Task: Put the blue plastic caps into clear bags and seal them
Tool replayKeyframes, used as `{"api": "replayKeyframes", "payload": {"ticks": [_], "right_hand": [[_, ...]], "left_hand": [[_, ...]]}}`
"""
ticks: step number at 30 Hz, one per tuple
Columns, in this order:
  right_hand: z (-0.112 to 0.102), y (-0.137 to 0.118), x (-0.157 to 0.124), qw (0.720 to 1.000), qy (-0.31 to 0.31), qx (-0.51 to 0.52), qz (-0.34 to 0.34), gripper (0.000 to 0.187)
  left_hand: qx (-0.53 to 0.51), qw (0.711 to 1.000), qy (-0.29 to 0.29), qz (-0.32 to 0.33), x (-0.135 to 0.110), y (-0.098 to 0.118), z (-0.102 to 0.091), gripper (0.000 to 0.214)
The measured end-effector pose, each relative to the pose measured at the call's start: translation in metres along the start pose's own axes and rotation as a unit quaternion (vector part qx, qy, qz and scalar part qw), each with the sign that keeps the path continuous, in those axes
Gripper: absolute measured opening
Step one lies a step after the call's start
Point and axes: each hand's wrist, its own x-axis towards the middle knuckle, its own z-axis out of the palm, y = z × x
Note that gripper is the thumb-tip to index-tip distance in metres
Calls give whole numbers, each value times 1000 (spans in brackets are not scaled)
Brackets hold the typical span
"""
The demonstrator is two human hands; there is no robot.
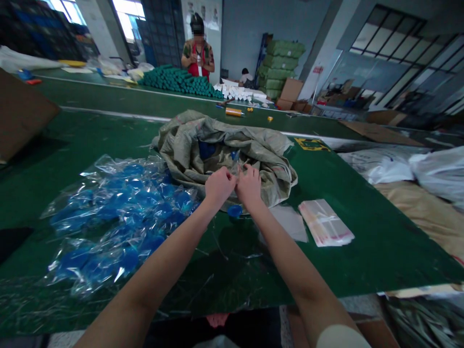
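Note:
My left hand [220, 186] and my right hand [249, 185] meet at the near rim of an olive woven sack [192, 126], which is rolled open. Both pinch a thin clear plastic bag [237, 168], of which only a little shows between the fingers. Just below my wrists is a small round blue piece [235, 210]; whether it hangs in the bag or lies on the table I cannot tell. Dark blue pieces [207, 150] show inside the sack. To the left spreads a pile of blue pieces in clear bags [119, 208].
A bundle of flat clear bags [325, 223] lies at right, beside loose flat bags [290, 222]. A cardboard box [25, 111] stands at left. Beyond the sack are an orange roll [234, 112], a green stack [177, 81] and a person [198, 53]. White sacks [384, 164] line the right side.

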Motion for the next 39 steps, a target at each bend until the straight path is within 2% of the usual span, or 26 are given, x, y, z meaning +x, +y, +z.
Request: {"api": "replayKeyframes", "payload": {"ticks": [2, 5, 9, 12, 14, 17, 23, 31, 36, 39], "right_hand": [[4, -3, 1, 1000, -11, 22, 11, 44], [8, -5, -1, 999, -20, 47, -18, 43], [8, -6, -6, 999, 21, 42, 9, 42], [6, -5, -6, 998, 0, 60, -27, 33], [4, -3, -5, 998, -13, 56, -20, 31], [5, 2, -3, 998, 9, 49, 26, 38], [2, 13, 3, 992, 53, 119, 0, 34], [-9, 15, 12, 997, 27, 71, -3, 23], [-6, 13, 13, 997, -7, 78, -23, 27], [-5, 10, 13, 996, -4, 86, -34, 28]], "left_hand": [[18, 1000, 2, -9, 1, -2, 2, 16], [38, 999, 10, -16, 1, -3, 3, 17], [58, 998, 13, -15, 1, -4, 3, 19], [55, 998, 19, 7, 0, -4, 4, 19], [49, 998, 25, 20, 0, -4, 5, 18], [38, 999, 32, 21, -1, -3, 6, 16], [-22, 1000, 21, 4, 2, -3, -3, 14], [-86, 996, 3, 1, 13, 0, -6, 6], [-92, 996, 3, -3, 17, -2, -3, 3], [-97, 995, 6, -6, 19, -3, -4, 4]]}}
